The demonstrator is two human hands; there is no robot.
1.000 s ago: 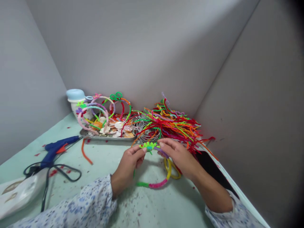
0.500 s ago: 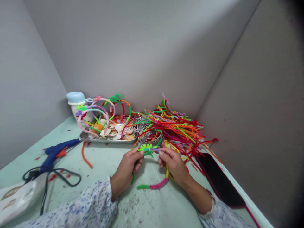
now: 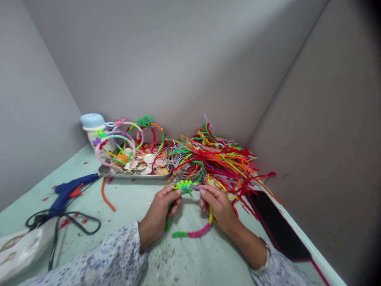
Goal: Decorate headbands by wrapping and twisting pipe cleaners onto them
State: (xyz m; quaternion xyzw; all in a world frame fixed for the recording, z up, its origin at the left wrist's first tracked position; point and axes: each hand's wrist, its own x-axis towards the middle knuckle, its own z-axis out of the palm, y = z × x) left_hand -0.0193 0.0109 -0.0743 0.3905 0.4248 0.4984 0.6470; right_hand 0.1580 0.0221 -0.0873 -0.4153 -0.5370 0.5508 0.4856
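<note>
My left hand (image 3: pixel 159 214) and my right hand (image 3: pixel 218 208) both pinch a headband (image 3: pixel 192 232) wrapped in green, pink and yellow pipe cleaner, held upright over the pale green table (image 3: pixel 125 206). A bright green pipe-cleaner flower (image 3: pixel 183 185) sits on the band's top between my fingertips. Each hand's fingers are closed on the band, the left beside the flower, the right on a purple stretch next to it.
A heap of loose coloured pipe cleaners (image 3: pixel 220 159) lies behind my hands. A metal tray (image 3: pixel 133 171) holds finished headbands (image 3: pixel 127 139) and shells. A blue glue gun (image 3: pixel 70 191) with black cord lies left, a dark phone (image 3: pixel 276 224) right, a white jar (image 3: pixel 93 125) behind.
My right hand has drawn in closer to the band and lower. The yellow loop that showed beside it is now hidden. The left hand has hardly moved.
</note>
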